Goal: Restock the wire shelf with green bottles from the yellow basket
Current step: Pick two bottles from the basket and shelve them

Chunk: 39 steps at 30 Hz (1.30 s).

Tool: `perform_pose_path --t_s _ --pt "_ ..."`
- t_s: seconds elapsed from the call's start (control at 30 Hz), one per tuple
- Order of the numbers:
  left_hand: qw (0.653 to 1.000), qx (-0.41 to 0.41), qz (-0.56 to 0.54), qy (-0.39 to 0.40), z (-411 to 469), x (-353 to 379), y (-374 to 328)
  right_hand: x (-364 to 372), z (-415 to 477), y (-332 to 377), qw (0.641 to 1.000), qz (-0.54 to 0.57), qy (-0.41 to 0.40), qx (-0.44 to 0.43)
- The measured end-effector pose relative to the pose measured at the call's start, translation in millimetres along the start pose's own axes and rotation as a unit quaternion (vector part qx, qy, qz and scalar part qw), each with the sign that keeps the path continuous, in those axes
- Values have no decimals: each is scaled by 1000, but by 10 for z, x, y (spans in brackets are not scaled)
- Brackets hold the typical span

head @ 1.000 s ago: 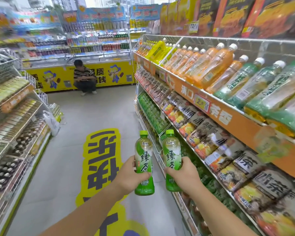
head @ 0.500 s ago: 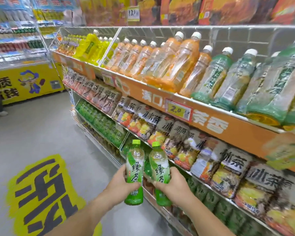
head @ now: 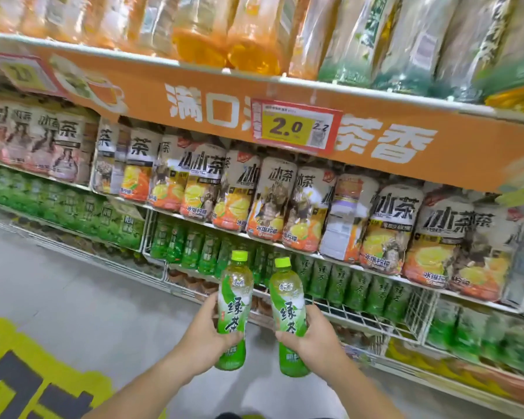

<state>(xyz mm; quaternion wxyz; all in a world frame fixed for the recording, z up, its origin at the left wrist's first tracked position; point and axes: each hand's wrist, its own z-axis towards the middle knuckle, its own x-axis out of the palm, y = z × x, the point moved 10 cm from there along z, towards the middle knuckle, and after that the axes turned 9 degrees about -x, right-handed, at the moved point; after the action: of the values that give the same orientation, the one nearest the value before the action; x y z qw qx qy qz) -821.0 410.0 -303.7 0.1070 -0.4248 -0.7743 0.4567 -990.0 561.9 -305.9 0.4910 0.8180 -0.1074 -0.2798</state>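
We hold the left bottle (head: 233, 309) near upright in our left grip (head: 203, 343), which curls round it; the right bottle (head: 288, 316), just beside it, sits clasped likewise in our right grip (head: 312, 343). Both hang before the wire shelf (head: 375, 323), near its green row (head: 360, 285).

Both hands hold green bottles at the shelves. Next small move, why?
Probably carry both forward to the wire shelf, where bare wire shows before the matching stocked bottles. The left hand grips the left bottle, the right hand the right bottle, short of it.
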Motion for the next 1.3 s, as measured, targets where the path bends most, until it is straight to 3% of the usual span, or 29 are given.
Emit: perform_pose_path --t_s 0.23,0.43,0.9,1.3 --pt "996 -9 37 75 883 700 485 -151 412 -979 998 3 -50 50" --pt "994 52 70 69 1740 1254 486 -439 886 -1627 991 -5 -122 58" --pt "978 185 89 42 3189 1902 366 -967 2220 -2431 968 -25 -250 -24" --pt "977 206 33 51 3569 2344 630 -963 2428 -2786 952 -20 -299 -62"
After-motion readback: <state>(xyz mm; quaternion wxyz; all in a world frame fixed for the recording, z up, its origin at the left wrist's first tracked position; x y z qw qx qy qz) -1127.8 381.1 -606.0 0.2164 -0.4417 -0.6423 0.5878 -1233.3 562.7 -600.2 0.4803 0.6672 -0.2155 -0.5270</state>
